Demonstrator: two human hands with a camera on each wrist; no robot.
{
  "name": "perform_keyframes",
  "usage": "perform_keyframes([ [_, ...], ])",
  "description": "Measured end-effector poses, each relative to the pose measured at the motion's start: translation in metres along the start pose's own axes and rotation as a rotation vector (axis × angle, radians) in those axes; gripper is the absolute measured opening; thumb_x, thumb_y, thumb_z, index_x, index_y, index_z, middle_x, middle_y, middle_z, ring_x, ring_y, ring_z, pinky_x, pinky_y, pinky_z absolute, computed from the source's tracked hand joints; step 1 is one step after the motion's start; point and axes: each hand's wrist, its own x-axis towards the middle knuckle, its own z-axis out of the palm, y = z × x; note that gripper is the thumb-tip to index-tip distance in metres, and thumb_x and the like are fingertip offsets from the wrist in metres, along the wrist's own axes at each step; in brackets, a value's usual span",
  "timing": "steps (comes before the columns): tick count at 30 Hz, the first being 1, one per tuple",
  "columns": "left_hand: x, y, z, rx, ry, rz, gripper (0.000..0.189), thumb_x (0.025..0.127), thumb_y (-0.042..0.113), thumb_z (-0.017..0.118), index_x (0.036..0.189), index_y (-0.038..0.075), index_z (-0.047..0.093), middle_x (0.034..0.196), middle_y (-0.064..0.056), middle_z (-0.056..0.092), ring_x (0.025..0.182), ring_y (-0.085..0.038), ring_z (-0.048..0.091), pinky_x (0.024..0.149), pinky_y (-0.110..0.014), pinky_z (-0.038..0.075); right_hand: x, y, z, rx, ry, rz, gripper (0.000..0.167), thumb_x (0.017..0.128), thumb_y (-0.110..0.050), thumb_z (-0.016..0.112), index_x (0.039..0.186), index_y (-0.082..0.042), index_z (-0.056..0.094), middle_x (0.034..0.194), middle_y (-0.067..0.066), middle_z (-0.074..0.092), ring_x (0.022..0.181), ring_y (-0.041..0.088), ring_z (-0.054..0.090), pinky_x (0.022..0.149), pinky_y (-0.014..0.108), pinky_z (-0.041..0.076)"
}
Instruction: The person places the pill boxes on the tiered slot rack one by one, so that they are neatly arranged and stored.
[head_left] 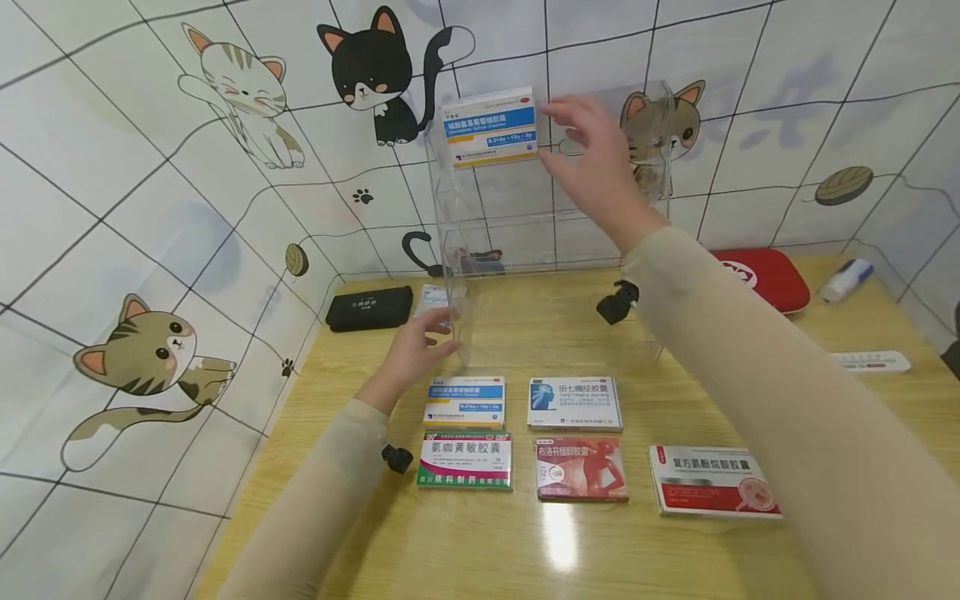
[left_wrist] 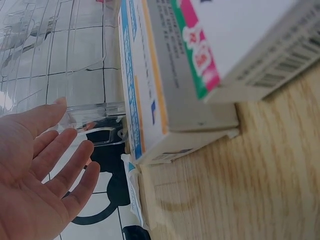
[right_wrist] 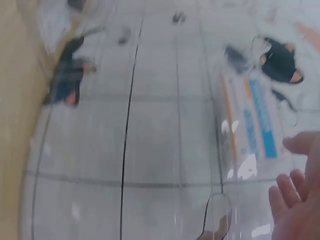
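A blue, white and yellow medicine box (head_left: 491, 129) stands in the upper left of a clear acrylic rack (head_left: 555, 221). Just right of that box is my right hand (head_left: 596, 162), thumb and fingers spread with nothing between them. In the right wrist view the box (right_wrist: 252, 117) shows slightly apart from the fingertips. My left hand (head_left: 416, 350) is at the rack's lower left side, its fingers loosely extended. From the left wrist view the left hand (left_wrist: 55, 170) holds nothing; whether it touches the rack I cannot tell.
In front of the rack lie a second blue-white box (head_left: 465, 402), a green-pink box (head_left: 465, 461), a white-blue box (head_left: 574, 404), a red box (head_left: 581, 469) and a white-red box (head_left: 712, 481). Behind are a black case (head_left: 369, 308), a red case (head_left: 768, 279) and a white tube (head_left: 847, 280).
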Motion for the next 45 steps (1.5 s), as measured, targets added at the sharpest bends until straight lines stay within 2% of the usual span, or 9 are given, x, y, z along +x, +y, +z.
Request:
perform_keyframes([
  [4, 0.001, 0.002, 0.003, -0.013, -0.003, -0.001, 0.052, 0.095, 0.019, 0.076, 0.143, 0.015, 0.058, 0.142, -0.007, 0.063, 0.124, -0.028, 0.064, 0.104, -0.049, 0.056, -0.049, -0.003, -0.011, 0.101, 0.035, -0.009, 0.041, 0.096, -0.010, 0.073, 0.136, -0.015, 0.066, 0.146, -0.006, 0.056, 0.132, 0.008, 0.053, 0.117, 0.027, 0.044],
  [7, -0.001, 0.001, 0.004, -0.014, 0.000, -0.005, 0.052, 0.095, 0.020, 0.077, 0.143, 0.016, 0.058, 0.142, -0.007, 0.063, 0.124, -0.028, 0.064, 0.104, -0.049, 0.056, -0.088, 0.004, -0.021, 0.090, -0.021, 0.013, 0.038, 0.096, -0.009, 0.072, 0.134, -0.015, 0.068, 0.145, -0.005, 0.057, 0.134, 0.012, 0.052, 0.118, 0.037, 0.045],
  [14, -0.013, -0.003, -0.001, -0.005, 0.024, -0.033, 0.052, 0.094, 0.020, 0.077, 0.142, 0.015, 0.059, 0.141, -0.008, 0.064, 0.124, -0.029, 0.064, 0.103, -0.050, 0.056, -0.166, 0.032, -0.050, -0.095, -0.203, 0.096, 0.036, 0.095, -0.015, 0.074, 0.131, -0.018, 0.069, 0.145, 0.002, 0.059, 0.141, 0.027, 0.048, 0.112, 0.060, 0.044],
  [22, -0.012, -0.002, -0.003, -0.015, 0.028, -0.035, 0.051, 0.095, 0.018, 0.077, 0.142, 0.015, 0.059, 0.140, -0.011, 0.064, 0.124, -0.030, 0.064, 0.104, -0.050, 0.056, -0.228, 0.076, -0.102, -0.200, -0.366, 0.202, 0.038, 0.097, -0.025, 0.074, 0.134, -0.021, 0.066, 0.139, 0.008, 0.063, 0.128, 0.035, 0.056, 0.103, 0.067, 0.047],
  [24, -0.011, -0.001, -0.001, -0.023, 0.018, -0.032, 0.051, 0.095, 0.017, 0.077, 0.142, 0.014, 0.058, 0.140, -0.014, 0.063, 0.124, -0.031, 0.064, 0.104, -0.050, 0.055, -0.243, 0.085, -0.115, -0.262, -0.414, 0.187, 0.037, 0.096, -0.026, 0.076, 0.132, -0.024, 0.067, 0.136, 0.006, 0.066, 0.125, 0.029, 0.058, 0.102, 0.058, 0.051],
  [29, -0.008, 0.002, 0.003, -0.022, 0.004, -0.024, 0.051, 0.095, 0.017, 0.077, 0.142, 0.014, 0.058, 0.140, -0.015, 0.063, 0.124, -0.031, 0.064, 0.104, -0.050, 0.055, -0.284, 0.103, -0.142, -0.373, -0.491, 0.131, 0.041, 0.089, -0.028, 0.083, 0.127, -0.030, 0.070, 0.127, -0.004, 0.071, 0.114, -0.012, 0.050, 0.089, 0.020, 0.054],
  [31, -0.007, 0.001, 0.004, -0.019, 0.006, -0.018, 0.051, 0.094, 0.018, 0.077, 0.142, 0.014, 0.059, 0.139, -0.014, 0.064, 0.124, -0.030, 0.064, 0.103, -0.050, 0.056, -0.298, 0.109, -0.152, -0.386, -0.510, 0.118, 0.045, 0.085, -0.029, 0.087, 0.127, -0.027, 0.070, 0.126, -0.005, 0.071, 0.111, -0.019, 0.046, 0.085, 0.017, 0.055],
  [39, -0.005, -0.001, 0.003, -0.015, 0.005, -0.022, 0.051, 0.095, 0.019, 0.077, 0.142, 0.017, 0.058, 0.140, -0.013, 0.063, 0.125, -0.030, 0.063, 0.104, -0.050, 0.055, -0.336, 0.124, -0.170, -0.378, -0.517, 0.146, 0.051, 0.077, -0.028, 0.092, 0.124, -0.025, 0.071, 0.120, -0.011, 0.069, 0.102, -0.008, 0.056, 0.075, 0.018, 0.056],
  [45, -0.004, 0.002, 0.002, 0.007, 0.007, -0.031, 0.052, 0.095, 0.020, 0.077, 0.143, 0.017, 0.058, 0.139, -0.011, 0.065, 0.126, -0.030, 0.063, 0.104, -0.049, 0.055, -0.352, 0.125, -0.174, -0.435, -0.618, 0.256, 0.069, 0.071, -0.053, 0.090, 0.132, -0.029, 0.067, 0.131, -0.001, 0.067, 0.099, -0.004, 0.054, 0.077, 0.018, 0.054],
])
